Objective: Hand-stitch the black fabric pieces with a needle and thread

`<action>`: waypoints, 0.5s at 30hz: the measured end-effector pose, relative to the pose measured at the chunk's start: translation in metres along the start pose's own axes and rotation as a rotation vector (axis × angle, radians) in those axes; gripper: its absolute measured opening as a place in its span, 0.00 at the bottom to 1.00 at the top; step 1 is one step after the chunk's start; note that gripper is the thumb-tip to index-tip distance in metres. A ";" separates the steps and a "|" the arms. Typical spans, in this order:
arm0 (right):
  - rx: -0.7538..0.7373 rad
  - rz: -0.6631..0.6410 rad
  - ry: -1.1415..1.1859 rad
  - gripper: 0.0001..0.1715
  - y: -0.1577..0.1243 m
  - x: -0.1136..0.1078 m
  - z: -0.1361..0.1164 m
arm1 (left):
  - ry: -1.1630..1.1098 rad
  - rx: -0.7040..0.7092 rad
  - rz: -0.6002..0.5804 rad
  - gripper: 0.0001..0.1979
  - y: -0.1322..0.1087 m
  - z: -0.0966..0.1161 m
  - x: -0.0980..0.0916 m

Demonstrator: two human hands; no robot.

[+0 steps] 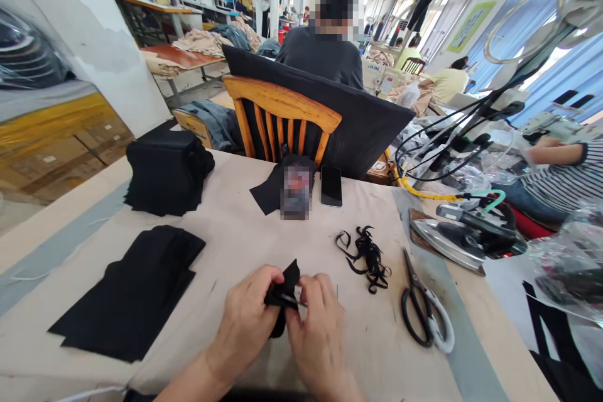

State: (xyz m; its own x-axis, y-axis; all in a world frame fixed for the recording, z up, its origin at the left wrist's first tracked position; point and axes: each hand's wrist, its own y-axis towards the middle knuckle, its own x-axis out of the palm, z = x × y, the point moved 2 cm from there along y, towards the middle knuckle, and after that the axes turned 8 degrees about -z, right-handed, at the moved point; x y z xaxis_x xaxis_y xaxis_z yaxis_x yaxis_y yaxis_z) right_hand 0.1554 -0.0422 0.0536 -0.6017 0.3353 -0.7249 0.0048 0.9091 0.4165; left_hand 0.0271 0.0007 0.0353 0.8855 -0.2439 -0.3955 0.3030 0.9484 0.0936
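Note:
Both my hands meet over the front middle of the cloth-covered table. My left hand (pixel 247 308) is closed on a small folded piece of black fabric (pixel 291 273), thumb and fingers pinching it. Against its other side, my right hand (pixel 318 320) is pinched too; a small pale sliver shows by its fingertips, too small to name. Flat black fabric pieces (pixel 127 292) lie left of my hands. To the right rest a tangle of thin black strips (pixel 367 257) and a pair of scissors (pixel 419 301) with one black and one whitish handle loop.
A tall stack of black fabric (pixel 164 169) stands at the back left. A phone (pixel 331 186) lies at the far edge, near a wooden chair (pixel 282 100). An iron (pixel 447 242) with cables sits on the right. A person in dark clothing (pixel 323 53) sits ahead.

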 end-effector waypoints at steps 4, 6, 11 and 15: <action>-0.066 0.030 0.096 0.16 0.009 0.007 -0.005 | -0.161 -0.089 0.033 0.06 0.010 0.002 -0.010; -0.099 0.022 0.171 0.16 0.011 0.009 -0.007 | -0.273 -0.134 0.014 0.05 0.014 0.004 -0.013; -0.062 0.028 0.208 0.08 0.015 0.014 -0.012 | -0.437 -0.179 0.026 0.10 0.013 0.007 -0.019; -0.131 0.062 0.222 0.06 0.018 0.017 -0.019 | -0.458 -0.160 0.136 0.12 0.008 0.003 -0.024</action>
State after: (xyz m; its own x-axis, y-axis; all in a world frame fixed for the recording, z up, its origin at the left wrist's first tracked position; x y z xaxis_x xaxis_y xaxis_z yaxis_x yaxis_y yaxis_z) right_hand 0.1307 -0.0250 0.0590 -0.7642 0.3136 -0.5636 -0.0479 0.8438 0.5344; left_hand 0.0092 0.0137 0.0485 0.9877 -0.1458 0.0559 0.1481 0.9882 -0.0390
